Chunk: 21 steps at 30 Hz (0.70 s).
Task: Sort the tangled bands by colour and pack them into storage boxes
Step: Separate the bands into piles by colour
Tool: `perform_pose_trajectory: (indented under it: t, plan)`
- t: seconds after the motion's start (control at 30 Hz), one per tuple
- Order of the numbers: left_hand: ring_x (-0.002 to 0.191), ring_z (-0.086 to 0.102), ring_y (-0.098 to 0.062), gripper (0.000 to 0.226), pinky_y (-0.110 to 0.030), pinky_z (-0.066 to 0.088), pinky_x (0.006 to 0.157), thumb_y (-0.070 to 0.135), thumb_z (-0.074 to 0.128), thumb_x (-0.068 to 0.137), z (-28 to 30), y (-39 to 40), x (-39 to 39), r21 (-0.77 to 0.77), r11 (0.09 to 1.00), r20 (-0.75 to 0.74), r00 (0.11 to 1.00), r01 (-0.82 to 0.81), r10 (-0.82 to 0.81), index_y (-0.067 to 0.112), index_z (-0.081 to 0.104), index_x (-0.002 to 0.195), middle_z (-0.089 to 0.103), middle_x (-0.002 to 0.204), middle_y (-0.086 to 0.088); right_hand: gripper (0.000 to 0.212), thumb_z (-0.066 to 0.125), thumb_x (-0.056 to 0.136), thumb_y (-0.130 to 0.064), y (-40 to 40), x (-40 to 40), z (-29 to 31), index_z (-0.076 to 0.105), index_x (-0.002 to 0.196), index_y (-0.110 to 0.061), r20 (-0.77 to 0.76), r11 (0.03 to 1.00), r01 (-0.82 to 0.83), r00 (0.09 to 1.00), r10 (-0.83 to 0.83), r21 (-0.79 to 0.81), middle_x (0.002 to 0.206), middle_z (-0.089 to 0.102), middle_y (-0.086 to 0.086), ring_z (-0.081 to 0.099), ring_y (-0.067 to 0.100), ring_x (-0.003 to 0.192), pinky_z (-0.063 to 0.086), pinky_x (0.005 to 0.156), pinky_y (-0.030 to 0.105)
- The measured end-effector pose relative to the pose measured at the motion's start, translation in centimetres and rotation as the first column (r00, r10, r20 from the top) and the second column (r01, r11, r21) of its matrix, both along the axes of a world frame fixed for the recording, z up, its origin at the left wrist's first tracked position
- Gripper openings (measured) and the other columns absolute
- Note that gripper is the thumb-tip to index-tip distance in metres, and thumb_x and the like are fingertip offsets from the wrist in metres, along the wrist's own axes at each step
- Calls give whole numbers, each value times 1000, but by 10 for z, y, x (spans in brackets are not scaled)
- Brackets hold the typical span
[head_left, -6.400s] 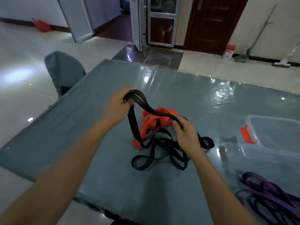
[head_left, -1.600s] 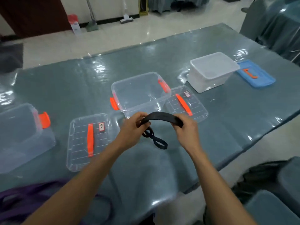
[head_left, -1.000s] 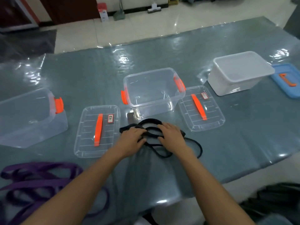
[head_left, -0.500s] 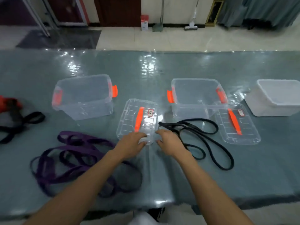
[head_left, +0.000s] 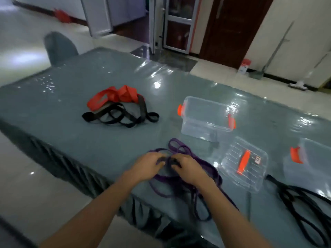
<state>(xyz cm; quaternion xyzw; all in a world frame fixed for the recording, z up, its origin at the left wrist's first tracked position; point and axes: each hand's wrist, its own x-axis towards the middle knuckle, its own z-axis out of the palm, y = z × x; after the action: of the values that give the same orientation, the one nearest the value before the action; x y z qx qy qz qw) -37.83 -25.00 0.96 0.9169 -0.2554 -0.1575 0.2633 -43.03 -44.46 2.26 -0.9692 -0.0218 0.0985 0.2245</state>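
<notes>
Grey-covered table [head_left: 75, 97] fills the head view. Purple bands [head_left: 180, 181] lie at the near edge, strands trailing near-right. Left hand [head_left: 148, 165] and right hand [head_left: 188, 169] meet over the tangle's far part, fingers curled into it; exact grip cannot be told. An open clear box [head_left: 206, 119] stands just beyond, far-right.

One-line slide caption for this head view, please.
Both hands, left and right, grasp the purple bands beside an empty clear box; red-and-black tangle waits.
</notes>
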Motion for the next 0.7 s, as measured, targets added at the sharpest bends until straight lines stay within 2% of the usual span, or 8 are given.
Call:
perform_pose_trajectory:
  t: [0.13,0.27,0.33,0.5,0.7]
  plan:
    - [125,57,-22,36,-31,43,104,31,54,103,8,74,13,-15,992,14,992,-128,128,18,60,136,63,136,-2,35,55,86,-33,64,38,2,63,118,-22,-14,994,-105,994,104,-24,121,69,3,62,28,113,50,93,41]
    - [126,56,-20,36,-31,43,106,31,53,103,5,131,25,-31,969,-1,969,-247,247,19,60,136,61,139,-2,43,58,95,-23,114,71,6,56,137,-15,-5,981,-193,981,193,-30,136,62,6,56,26,125,40,104,31]
    - [125,57,-20,35,-31,42,107,29,54,103,2,152,32,-46,957,-17,958,-287,287,18,60,136,62,138,-2,46,59,97,-24,134,86,4,53,141,-14,-24,970,-242,970,241,-11,142,57,6,53,24,130,38,108,31]
    - [125,57,-22,36,-33,43,107,23,54,103,-9,189,53,-23,943,-29,943,-331,330,16,58,138,61,139,-3,46,59,98,-20,164,126,-11,51,142,-11,-69,948,-314,946,317,45,148,51,6,48,23,135,35,112,29]
    - [133,50,-22,39,-36,37,114,22,53,103,-36,216,108,74,943,-69,942,-324,329,15,55,141,55,145,-5,44,60,98,-24,175,187,-48,54,139,-11,-114,954,-270,952,285,134,144,54,7,52,25,131,40,110,33]
